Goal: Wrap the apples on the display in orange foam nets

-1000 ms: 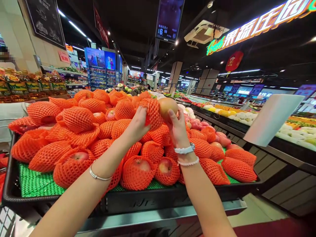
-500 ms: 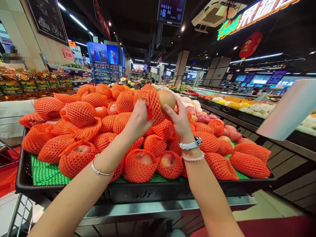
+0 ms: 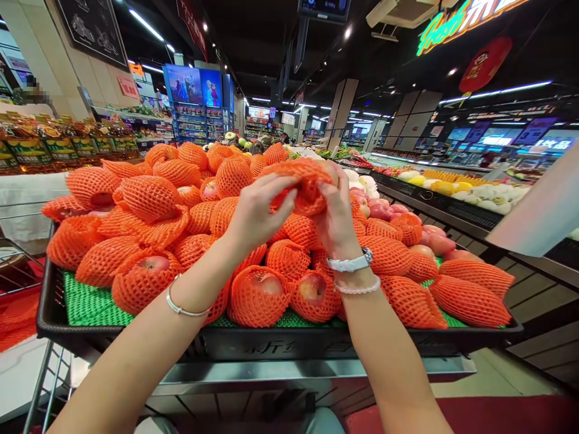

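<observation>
Both my hands are raised over a heap of apples, each in an orange foam net sleeve. My left hand (image 3: 256, 212) and my right hand (image 3: 335, 216) are closed on one netted apple (image 3: 304, 179) between them; the net covers the fruit almost completely. My left fingers pinch the net's left side, and my right hand cups the fruit from the right and below. The heap (image 3: 149, 205) lies on green mesh in a black tray (image 3: 266, 343). Bare red apples (image 3: 154, 263) show through several sleeves in the front row.
A white sign card (image 3: 538, 211) juts in at the right. Beyond it runs a long counter of other fruit (image 3: 456, 187). Shelves of bottled goods (image 3: 54, 147) stand at the left, and a metal rack (image 3: 18, 265) sits beside the tray.
The orange net has been drawn up over the apple, whose bare yellowish top showed before. Both hands have closed in around it. The view has tipped downward slightly.
</observation>
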A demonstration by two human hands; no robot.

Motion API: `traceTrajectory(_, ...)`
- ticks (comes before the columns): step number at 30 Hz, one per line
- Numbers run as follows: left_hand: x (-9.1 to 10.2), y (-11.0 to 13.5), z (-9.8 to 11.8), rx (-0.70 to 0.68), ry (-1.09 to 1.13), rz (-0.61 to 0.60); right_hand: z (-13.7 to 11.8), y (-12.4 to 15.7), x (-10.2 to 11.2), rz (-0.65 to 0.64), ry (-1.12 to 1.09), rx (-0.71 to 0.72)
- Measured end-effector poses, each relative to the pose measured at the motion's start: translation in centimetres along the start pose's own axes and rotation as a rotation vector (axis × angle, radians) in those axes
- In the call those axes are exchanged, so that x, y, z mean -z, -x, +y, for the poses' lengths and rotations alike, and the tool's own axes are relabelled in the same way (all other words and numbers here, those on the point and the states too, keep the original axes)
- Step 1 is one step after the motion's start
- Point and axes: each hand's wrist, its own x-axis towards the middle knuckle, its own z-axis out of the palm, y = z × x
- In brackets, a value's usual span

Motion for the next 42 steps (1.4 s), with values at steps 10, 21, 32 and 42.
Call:
traceTrajectory(10, 0.5, -0.6, -0.4, 0.185, 0.255, 0.324, 0.9, -0.4, -0.2, -0.019, -0.200, -0.212)
traceTrajectory(21, -0.4, -0.6, -1.5, 0.352, 0.417, 0.065, 0.4, -0.6, -0.2, 0.004, -0.191, -0.175)
traceTrajectory(32, 0.5, -0.7, -0.8, 0.316, 0.187, 0.041, 1.5, -0.5, -0.3, 0.013, -0.162, -0.107)
traceTrajectory(42, 0.7, -0.5, -3.3, 0.312, 0.066, -0.081, 1.2, -0.2, -0.5, -0.018, -0.179, -0.125)
